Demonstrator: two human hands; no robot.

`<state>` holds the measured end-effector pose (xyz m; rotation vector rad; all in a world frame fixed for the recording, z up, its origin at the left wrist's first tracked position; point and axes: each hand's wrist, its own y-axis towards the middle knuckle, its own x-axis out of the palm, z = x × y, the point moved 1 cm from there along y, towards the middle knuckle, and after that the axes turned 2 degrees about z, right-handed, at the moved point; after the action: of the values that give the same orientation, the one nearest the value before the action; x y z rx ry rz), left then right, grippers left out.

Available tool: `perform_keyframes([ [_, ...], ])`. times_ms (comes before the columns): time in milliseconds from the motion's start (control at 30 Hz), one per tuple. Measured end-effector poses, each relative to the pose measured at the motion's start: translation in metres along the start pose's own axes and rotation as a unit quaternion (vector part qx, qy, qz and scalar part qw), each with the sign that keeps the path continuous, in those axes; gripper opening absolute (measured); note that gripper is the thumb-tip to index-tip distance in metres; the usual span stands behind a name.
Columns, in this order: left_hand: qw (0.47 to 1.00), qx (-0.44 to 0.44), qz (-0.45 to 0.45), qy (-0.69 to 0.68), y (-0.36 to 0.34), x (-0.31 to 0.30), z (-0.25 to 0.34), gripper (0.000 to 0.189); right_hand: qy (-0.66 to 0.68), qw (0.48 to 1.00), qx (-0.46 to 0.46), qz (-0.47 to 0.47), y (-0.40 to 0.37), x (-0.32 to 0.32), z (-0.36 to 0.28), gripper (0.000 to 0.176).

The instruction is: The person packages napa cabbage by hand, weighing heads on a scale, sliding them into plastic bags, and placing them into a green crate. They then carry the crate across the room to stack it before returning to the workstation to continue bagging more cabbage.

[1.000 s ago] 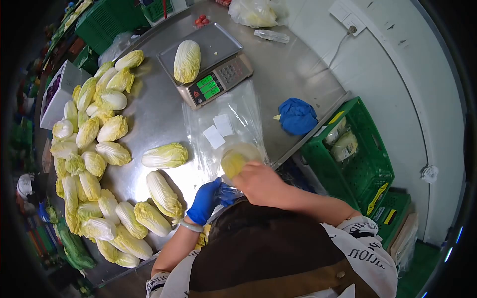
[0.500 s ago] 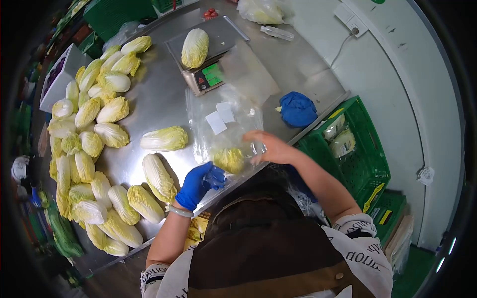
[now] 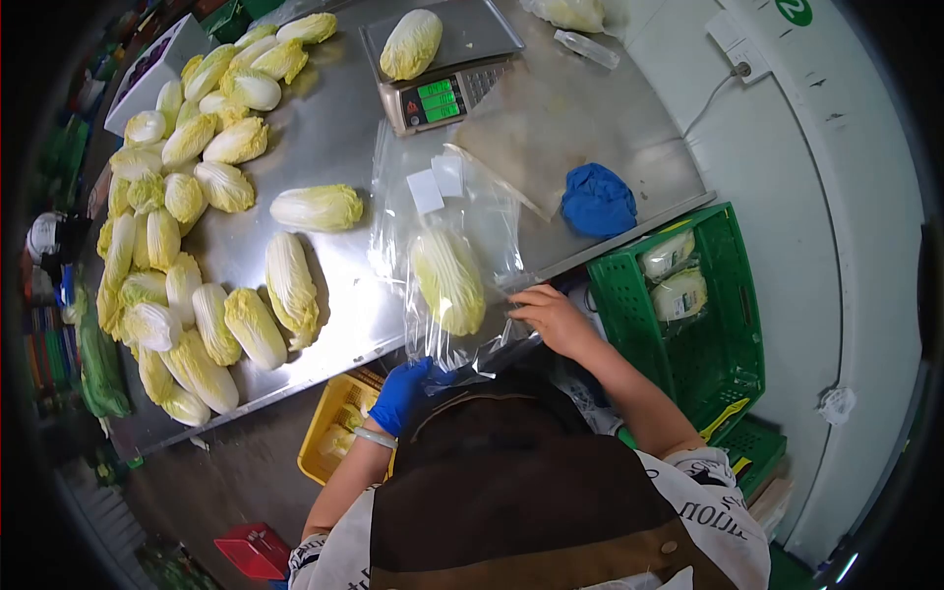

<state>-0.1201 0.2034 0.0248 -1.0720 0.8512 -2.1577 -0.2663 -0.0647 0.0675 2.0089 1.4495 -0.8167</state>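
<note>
A napa cabbage (image 3: 447, 280) lies inside a clear plastic bag (image 3: 497, 329) at the near edge of the metal table. My left hand (image 3: 401, 395), in a blue glove, is closed on the bag's near left corner. My bare right hand (image 3: 553, 317) is at the bag's right side, with its fingers bent against the plastic; whether they pinch it is unclear. Two white labels (image 3: 425, 192) rest on the plastic sheets beyond the bagged cabbage. Another cabbage (image 3: 411, 45) sits on the scale (image 3: 430, 105), whose green display is lit.
Many loose cabbages (image 3: 187, 202) cover the table's left side. A blue bundle (image 3: 598, 201) lies near the right edge. Beside the table stands a green crate (image 3: 728, 324) with bagged produce. A yellow basket (image 3: 317, 442) and a red container (image 3: 251, 551) are on the floor.
The cabbage now lies visibly in the bag, where before only part of it showed. Both hands have moved lower in view, toward my body. The view has shifted, showing the yellow basket more fully.
</note>
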Motion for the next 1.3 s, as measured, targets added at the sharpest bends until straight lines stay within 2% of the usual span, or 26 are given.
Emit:
perform_keyframes([
  [67, 1.0, 0.004, 0.011, -0.028, -0.013, 0.008, -0.01, 0.021, -0.037, 0.999, 0.013, 0.019, -0.003, -0.008, -0.033, 0.036],
  [100, 0.985, 0.113, -0.012, 0.129, -0.01, -0.001, -0.022, 0.021, -0.05, 0.997, -0.057, 0.029, 0.001, -0.007, -0.052, 0.028],
  [133, 0.935, 0.225, -0.002, 0.276, -0.008, -0.01, -0.033, 0.02, -0.029, 0.993, -0.117, -0.005, 0.0, 0.008, -0.064, 0.023],
  [167, 0.968, 0.179, -0.004, 0.175, -0.018, 0.002, -0.025, 0.02, -0.008, 0.984, -0.177, -0.036, 0.0, 0.024, -0.077, 0.018],
  [200, 0.989, 0.134, 0.003, 0.069, -0.028, 0.015, -0.016, 0.019, -0.025, 0.98, -0.186, -0.065, 0.002, 0.042, -0.088, 0.015],
  [233, 0.961, 0.182, 0.016, 0.208, -0.03, 0.015, -0.014, 0.018, -0.043, 0.975, -0.196, -0.093, 0.001, 0.06, -0.097, 0.013],
  [300, 0.841, 0.265, 0.041, 0.469, -0.032, 0.014, -0.011, 0.016, -0.06, 0.976, -0.177, -0.112, 0.002, 0.102, -0.09, 0.014],
  [333, 0.978, 0.158, 0.055, 0.128, -0.027, 0.014, -0.018, 0.015, -0.068, 0.976, -0.166, -0.12, 0.004, 0.108, -0.092, 0.015],
  [433, 0.99, 0.106, 0.085, 0.037, -0.029, 0.013, -0.027, 0.015, 0.076, 0.951, -0.12, -0.274, 0.013, 0.079, -0.098, 0.023],
  [500, 0.99, 0.091, 0.104, 0.024, -0.031, 0.01, -0.03, 0.016, 0.288, 0.86, -0.074, -0.415, 0.01, 0.046, -0.107, 0.028],
  [567, 0.989, 0.086, 0.121, 0.007, -0.026, 0.011, -0.026, 0.018, 0.281, 0.92, -0.049, -0.269, -0.002, 0.037, -0.11, 0.026],
  [633, 0.992, 0.072, 0.106, -0.018, -0.039, 0.023, -0.02, 0.017, 0.124, 0.985, -0.074, -0.092, -0.004, 0.055, -0.104, 0.024],
  [667, 0.991, 0.076, 0.107, -0.02, -0.039, 0.023, -0.02, 0.017, 0.105, 0.988, -0.074, -0.084, -0.004, 0.065, -0.103, 0.021],
  [767, 0.991, 0.08, 0.105, -0.039, -0.04, 0.016, -0.021, 0.016, 0.013, 0.984, -0.154, -0.088, -0.005, 0.103, -0.108, 0.02],
  [833, 0.99, 0.058, 0.098, -0.089, -0.04, 0.015, -0.018, 0.016, 0.001, 0.975, -0.165, -0.15, -0.002, 0.106, -0.112, 0.02],
  [867, 0.99, 0.072, 0.109, -0.054, -0.038, 0.012, -0.02, 0.015, 0.004, 0.968, -0.175, -0.181, -0.003, 0.105, -0.111, 0.02],
  [933, 0.987, 0.098, 0.13, 0.015, -0.032, 0.001, -0.027, 0.012, 0.061, 0.945, -0.193, -0.256, -0.003, 0.078, -0.118, 0.018],
  [1000, 0.985, 0.113, 0.121, 0.047, -0.032, 0.0, -0.023, 0.011, 0.091, 0.949, -0.179, -0.245, -0.021, 0.04, -0.112, 0.018],
  [1033, 0.984, 0.121, 0.115, 0.064, -0.032, -0.001, -0.02, 0.011, 0.022, 0.962, -0.169, -0.212, -0.042, 0.025, -0.096, 0.018],
  [1067, 0.98, 0.134, 0.102, 0.104, -0.032, -0.007, -0.021, 0.019, -0.056, 0.959, -0.126, -0.246, -0.067, 0.006, -0.077, 0.018],
  [1100, 0.975, 0.159, 0.099, 0.117, -0.035, -0.005, -0.019, 0.023, -0.148, 0.936, -0.132, -0.292, -0.099, -0.009, -0.053, 0.015],
  [1133, 0.97, 0.185, 0.096, 0.127, -0.041, 0.0, -0.017, 0.027, -0.245, 0.863, -0.131, -0.423, -0.15, -0.011, -0.007, 0.02],
  [1167, 0.964, 0.21, 0.093, 0.135, -0.044, 0.004, -0.018, 0.031, -0.271, 0.717, 0.055, -0.64, -0.216, -0.004, 0.045, 0.023],
  [1200, 0.967, 0.207, 0.082, 0.125, -0.041, -0.006, -0.026, 0.04, -0.244, 0.755, 0.082, -0.603, -0.258, -0.012, 0.059, 0.023],
  [1233, 0.986, 0.143, 0.065, 0.059, -0.034, -0.019, -0.028, 0.041, -0.213, 0.791, 0.104, -0.564, -0.299, -0.019, 0.072, 0.023],
  [1300, 0.997, 0.008, 0.032, -0.076, -0.029, -0.045, -0.031, 0.043, -0.086, 0.713, 0.095, -0.69, -0.244, -0.034, 0.029, 0.022],
])
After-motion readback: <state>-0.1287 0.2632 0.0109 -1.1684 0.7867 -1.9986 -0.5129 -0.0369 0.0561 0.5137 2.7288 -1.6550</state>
